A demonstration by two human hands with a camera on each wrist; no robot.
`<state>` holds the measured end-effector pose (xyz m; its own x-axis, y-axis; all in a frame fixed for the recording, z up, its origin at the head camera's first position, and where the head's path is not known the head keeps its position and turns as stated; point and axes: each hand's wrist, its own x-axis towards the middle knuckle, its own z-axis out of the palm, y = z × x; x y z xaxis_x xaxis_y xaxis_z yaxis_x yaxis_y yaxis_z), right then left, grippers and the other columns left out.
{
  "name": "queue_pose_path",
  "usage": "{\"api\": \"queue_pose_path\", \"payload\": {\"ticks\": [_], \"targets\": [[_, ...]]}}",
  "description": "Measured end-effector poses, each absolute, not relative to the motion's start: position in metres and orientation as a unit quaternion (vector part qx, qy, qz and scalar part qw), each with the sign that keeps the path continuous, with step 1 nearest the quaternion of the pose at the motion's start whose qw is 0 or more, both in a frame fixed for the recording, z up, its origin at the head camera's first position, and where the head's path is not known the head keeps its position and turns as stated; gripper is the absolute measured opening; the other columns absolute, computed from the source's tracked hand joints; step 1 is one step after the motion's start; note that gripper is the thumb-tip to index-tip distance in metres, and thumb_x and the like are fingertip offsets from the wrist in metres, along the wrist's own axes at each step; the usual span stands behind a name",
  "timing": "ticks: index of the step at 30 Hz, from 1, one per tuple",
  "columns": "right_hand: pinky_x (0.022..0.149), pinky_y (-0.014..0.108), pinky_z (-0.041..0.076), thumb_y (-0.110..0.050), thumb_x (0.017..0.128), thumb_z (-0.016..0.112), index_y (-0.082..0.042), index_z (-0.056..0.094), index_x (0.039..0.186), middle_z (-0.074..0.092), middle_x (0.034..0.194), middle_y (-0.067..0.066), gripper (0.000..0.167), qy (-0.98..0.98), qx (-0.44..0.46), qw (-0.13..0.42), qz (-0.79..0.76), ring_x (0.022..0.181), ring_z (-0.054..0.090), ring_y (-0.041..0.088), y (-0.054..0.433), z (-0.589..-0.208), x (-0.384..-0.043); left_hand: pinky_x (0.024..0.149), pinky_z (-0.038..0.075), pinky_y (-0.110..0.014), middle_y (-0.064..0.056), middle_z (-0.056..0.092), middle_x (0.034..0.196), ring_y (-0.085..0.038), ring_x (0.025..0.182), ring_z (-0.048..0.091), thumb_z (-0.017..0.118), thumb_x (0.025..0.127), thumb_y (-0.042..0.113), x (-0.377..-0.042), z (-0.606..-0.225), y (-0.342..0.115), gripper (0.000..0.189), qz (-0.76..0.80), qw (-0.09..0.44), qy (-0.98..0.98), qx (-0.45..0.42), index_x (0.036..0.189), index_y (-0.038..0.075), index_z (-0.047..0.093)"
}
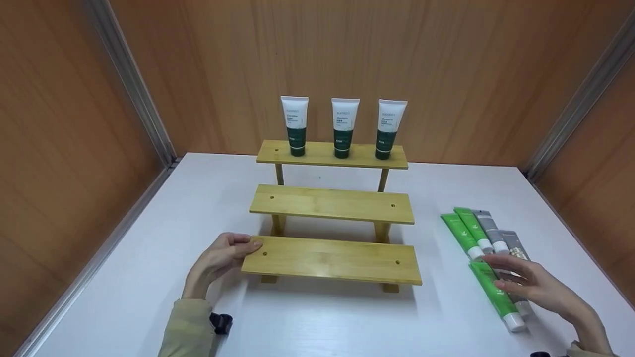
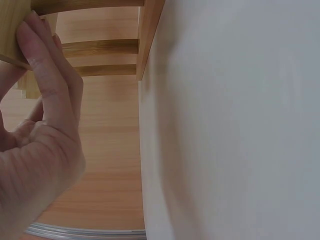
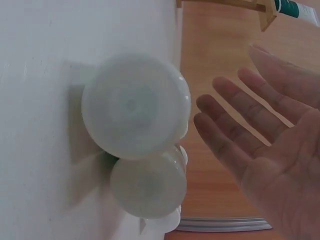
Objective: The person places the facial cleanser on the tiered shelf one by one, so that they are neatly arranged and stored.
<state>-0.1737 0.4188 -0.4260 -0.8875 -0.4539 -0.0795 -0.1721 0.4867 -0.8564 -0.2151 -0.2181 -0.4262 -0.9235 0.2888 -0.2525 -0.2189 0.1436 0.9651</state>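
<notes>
Pinching the grained wooden stand (image 1: 330, 260) is the left hand (image 1: 221, 258); the right hand (image 1: 543, 288) hovers, spread, above tapered tubes (image 1: 494, 291).

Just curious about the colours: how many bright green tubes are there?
3, all lying right of the rack: leftmost tube, second tube beside it, nearest tube. The right hand may hide more.

Three white-and-dark-green tubes (image 1: 343, 126), three green tubes (image 1: 496, 290), at least two gray tubes (image 1: 488, 229), one stand (image 1: 332, 259)
</notes>
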Motion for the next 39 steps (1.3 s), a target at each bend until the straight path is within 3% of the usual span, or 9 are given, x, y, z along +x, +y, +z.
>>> {"api": "queue_pose_path", "payload": {"ticks": [11,14,17,18,20,23,26,29,39], "targets": [[0.091,0.007,0.048,-0.009,0.104,0.054,0.016,0.032,0.146,0.055,0.131,-0.034,0.055,0.821,-0.173,0.244,-0.485,0.116,0.050,-0.022,0.430,-0.424,-0.174,0.072,0.060,-0.022,-0.001,0.073,0.094,-0.011,0.082,0.073,0.072,0.094,0.024,-0.214,-0.425,-0.216,0.040,0.651,0.185,0.737,0.009,0.114,-0.009,0.062],[0.091,0.006,0.047,-0.010,0.104,0.054,0.018,0.032,0.146,0.059,0.145,-0.002,0.055,0.820,-0.185,0.262,-0.474,0.117,0.049,-0.023,0.430,-0.426,-0.175,0.072,0.060,-0.022,-0.001,0.074,0.093,-0.011,0.082,0.073,0.072,0.094,0.024,-0.215,-0.425,-0.216,0.040,0.649,0.185,0.737,0.005,0.115,-0.009,0.061],[0.090,0.006,0.046,-0.013,0.104,0.054,0.016,0.032,0.147,0.043,0.152,0.032,0.056,0.825,-0.169,0.281,-0.461,0.115,0.047,-0.026,0.428,-0.427,-0.177,0.071,0.060,-0.022,-0.001,0.074,0.093,-0.011,0.081,0.073,0.071,0.094,0.023,-0.215,-0.425,-0.216,0.038,0.652,0.188,0.734,0.004,0.114,-0.008,0.061],[0.090,0.006,0.046,-0.014,0.105,0.054,0.015,0.032,0.148,0.036,0.151,0.040,0.057,0.825,-0.165,0.286,-0.459,0.114,0.047,-0.026,0.428,-0.427,-0.177,0.071,0.060,-0.021,0.000,0.073,0.093,-0.011,0.081,0.073,0.071,0.095,0.023,-0.215,-0.425,-0.216,0.038,0.653,0.189,0.734,0.005,0.114,-0.007,0.061],[0.090,0.006,0.045,-0.014,0.105,0.053,0.015,0.030,0.148,0.032,0.151,0.041,0.057,0.822,-0.161,0.293,-0.460,0.115,0.047,-0.026,0.428,-0.428,-0.177,0.071,0.060,-0.021,0.000,0.073,0.093,-0.010,0.081,0.073,0.071,0.095,0.023,-0.215,-0.424,-0.216,0.038,0.654,0.190,0.733,0.005,0.115,-0.008,0.060],[0.092,0.005,0.045,-0.011,0.105,0.052,0.017,0.028,0.148,0.041,0.153,0.031,0.057,0.804,-0.180,0.300,-0.481,0.118,0.048,-0.024,0.428,-0.429,-0.178,0.072,0.060,-0.021,-0.001,0.073,0.093,-0.010,0.082,0.073,0.070,0.095,0.023,-0.215,-0.423,-0.216,0.042,0.654,0.188,0.733,0.009,0.119,-0.010,0.059],[0.093,0.005,0.045,-0.007,0.104,0.051,0.019,0.027,0.147,0.056,0.149,-0.001,0.055,0.782,-0.201,0.304,-0.506,0.120,0.049,-0.021,0.427,-0.430,-0.178,0.072,0.060,-0.021,-0.001,0.073,0.094,-0.011,0.083,0.073,0.070,0.095,0.023,-0.215,-0.424,-0.217,0.045,0.654,0.187,0.733,0.014,0.121,-0.011,0.058],[0.094,0.005,0.044,-0.005,0.104,0.051,0.018,0.027,0.147,0.058,0.138,-0.027,0.055,0.771,-0.207,0.307,-0.518,0.122,0.050,-0.020,0.425,-0.432,-0.179,0.072,0.060,-0.022,-0.001,0.074,0.093,-0.011,0.082,0.073,0.070,0.095,0.023,-0.215,-0.425,-0.218,0.042,0.654,0.187,0.733,0.017,0.118,-0.011,0.060],[0.096,0.004,0.043,0.000,0.102,0.051,0.019,0.030,0.146,0.059,0.138,-0.026,0.052,0.765,-0.233,0.285,-0.528,0.125,0.051,-0.017,0.421,-0.433,-0.178,0.073,0.060,-0.022,-0.002,0.074,0.094,-0.012,0.083,0.073,0.070,0.095,0.024,-0.215,-0.427,-0.217,0.044,0.647,0.188,0.739,0.017,0.120,-0.011,0.060]]}}
